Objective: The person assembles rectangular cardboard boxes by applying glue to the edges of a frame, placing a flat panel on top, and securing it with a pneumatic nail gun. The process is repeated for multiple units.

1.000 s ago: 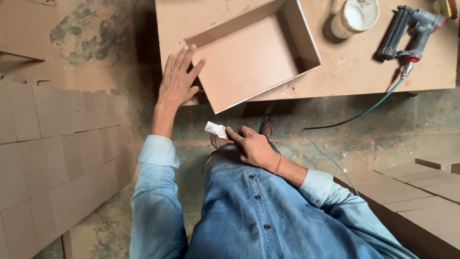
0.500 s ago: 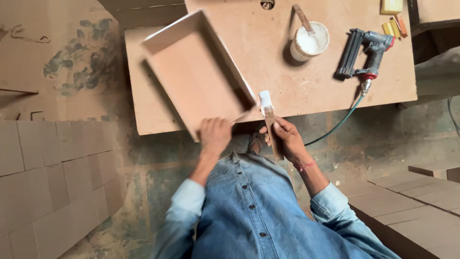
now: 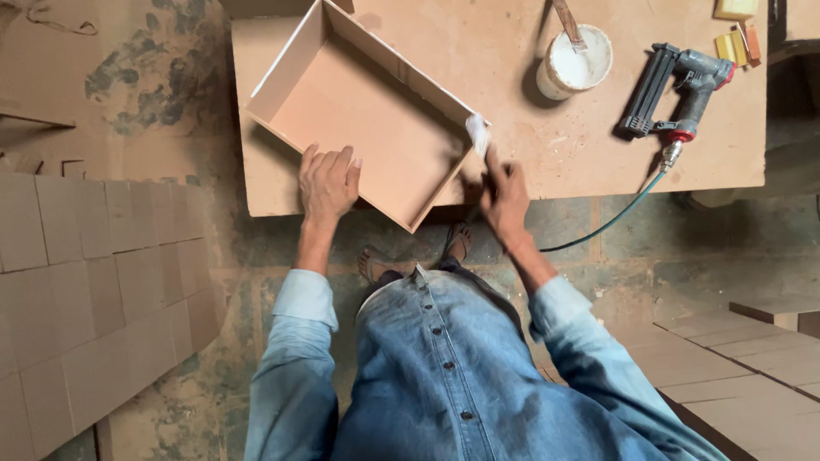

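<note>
Pressing flat, the left hand [image 3: 329,181] holds the box [image 3: 363,115] overhanging the desk [image 3: 512,94] edge. The right hand [image 3: 506,192], fingers closed around a white brush [image 3: 478,134], has now reached the box corner.

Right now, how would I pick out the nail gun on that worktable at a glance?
Start at the brown board worktable and go to its right end. Past the white pot with a stick in it lies the nail gun, grey and black. It alone has a red fitting with a dark hose trailing off the table's edge.
</note>
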A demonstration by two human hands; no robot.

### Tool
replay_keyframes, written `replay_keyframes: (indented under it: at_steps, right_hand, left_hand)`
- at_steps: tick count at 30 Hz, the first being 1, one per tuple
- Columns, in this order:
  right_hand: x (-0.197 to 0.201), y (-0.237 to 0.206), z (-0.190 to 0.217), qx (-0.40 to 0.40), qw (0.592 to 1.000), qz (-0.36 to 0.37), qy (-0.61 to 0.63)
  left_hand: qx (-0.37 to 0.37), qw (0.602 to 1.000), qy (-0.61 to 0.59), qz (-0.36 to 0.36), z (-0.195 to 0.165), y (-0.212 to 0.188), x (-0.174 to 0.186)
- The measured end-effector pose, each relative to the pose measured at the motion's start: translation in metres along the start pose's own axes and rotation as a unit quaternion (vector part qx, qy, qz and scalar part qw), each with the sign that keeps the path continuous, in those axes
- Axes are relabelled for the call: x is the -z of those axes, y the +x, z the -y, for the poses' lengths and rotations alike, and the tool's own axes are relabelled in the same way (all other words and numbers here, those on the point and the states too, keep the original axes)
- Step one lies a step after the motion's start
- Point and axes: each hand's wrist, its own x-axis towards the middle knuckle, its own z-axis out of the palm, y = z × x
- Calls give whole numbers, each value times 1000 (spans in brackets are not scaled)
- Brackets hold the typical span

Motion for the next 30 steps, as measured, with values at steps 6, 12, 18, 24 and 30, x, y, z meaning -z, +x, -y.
replay_keyframes:
  at_steps: [6, 12, 18, 24, 30]
  right_hand:
    - [31, -76, 42, 35, 986, 157, -32]
    - [58, -99, 49, 113, 934, 333, -70]
    - [107, 24, -47, 110, 953, 78, -273]
    - [125, 151, -91, 98, 910, 94, -391]
    - [119, 189, -92, 211, 863, 226, -399]
  left_hand:
    - [9, 999, -11, -34, 4, -4, -10]
    - [8, 999, -7, -32, 5, -4, -6]
    - [9, 999, -9, -38, 0, -4, -6]
    - [19, 999, -4, -36, -6, -2, -5]
    - [34, 999, -12, -31, -10, 0, -2]
